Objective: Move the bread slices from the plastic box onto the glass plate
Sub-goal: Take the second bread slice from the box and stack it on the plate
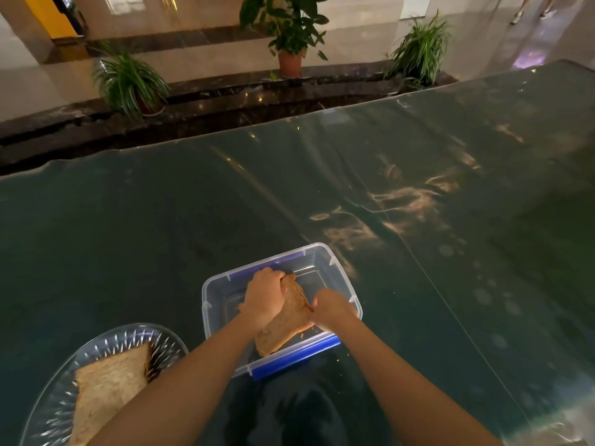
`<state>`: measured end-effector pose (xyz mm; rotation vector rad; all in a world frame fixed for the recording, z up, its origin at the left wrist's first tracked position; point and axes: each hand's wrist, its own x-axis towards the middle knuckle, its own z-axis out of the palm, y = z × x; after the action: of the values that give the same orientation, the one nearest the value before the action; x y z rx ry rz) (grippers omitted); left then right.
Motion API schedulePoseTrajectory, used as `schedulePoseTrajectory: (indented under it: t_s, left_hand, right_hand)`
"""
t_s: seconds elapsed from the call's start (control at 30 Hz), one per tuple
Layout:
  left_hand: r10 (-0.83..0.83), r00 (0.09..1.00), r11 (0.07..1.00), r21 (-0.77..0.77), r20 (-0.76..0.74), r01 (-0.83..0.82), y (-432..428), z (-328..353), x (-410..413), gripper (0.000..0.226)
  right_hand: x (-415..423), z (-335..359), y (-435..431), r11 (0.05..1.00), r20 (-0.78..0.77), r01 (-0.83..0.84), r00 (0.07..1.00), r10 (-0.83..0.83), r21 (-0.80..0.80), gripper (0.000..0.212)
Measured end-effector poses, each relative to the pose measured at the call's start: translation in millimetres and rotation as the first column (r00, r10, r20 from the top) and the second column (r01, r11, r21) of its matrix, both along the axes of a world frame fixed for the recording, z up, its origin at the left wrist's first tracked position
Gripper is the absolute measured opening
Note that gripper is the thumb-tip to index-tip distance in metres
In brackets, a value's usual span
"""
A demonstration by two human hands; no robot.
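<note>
Both hands were inside the clear plastic box (335, 268), which sat near the front edge of the table (418, 188), a dark green surface under a glossy transparent sheet. The left hand (264, 296) had its fingers curled tight over the far upper edge of a brown bread slice (286, 329), and the right hand (330, 305) pinched the slice's right edge; its fingertips were hidden behind the bread, so how they closed could not be told exactly. The slice stood tilted, its near lower corner down by the box's front wall and blue latch, its far end raised above the floor of the box. Whether more slices lay beneath could not be seen.

The glass plate (128, 333) stood at the front left corner of the table, just beside the box, with one slice on the plate (109, 384) lying flat, partly covered by the left forearm.

Judged from this, the step in hand was lifting the slice out. Doing it well seemed to call for a light, even hold on both edges so the soft bread would not tear or fold, raising the near corner clear of the front wall before swinging left, then laying it flat on the bare part of the plate or over the first slice
</note>
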<state>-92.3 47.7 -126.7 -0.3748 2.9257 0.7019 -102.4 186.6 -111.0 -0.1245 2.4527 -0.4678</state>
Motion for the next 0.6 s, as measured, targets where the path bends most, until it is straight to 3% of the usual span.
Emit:
schedulePoseTrajectory:
  t_s: [0.2, 0.33, 0.6]
  left_hand:
    - [0.087, 0.991, 0.993, 0.09, -0.101, -0.078, 8, -6, 2, 0.024]
    - [0.096, 0.979, 0.995, 0.04, -0.182, -0.09, 13, -6, 0, 0.026]
    - [0.054, 0.989, 0.995, -0.073, -0.136, -0.064, 7, -13, -1, 0.032]
  right_hand:
    - [1, 0, 0, 0.998, 0.004, 0.058, 0.998, -0.058, -0.035, 0.022]
    - [1, -1, 0, 0.997, -0.009, 0.07, 0.997, -0.07, -0.031, 0.027]
    - [-1, 2, 1, 0.997, 0.021, -0.02, 1.0, 0.019, 0.08, 0.029]
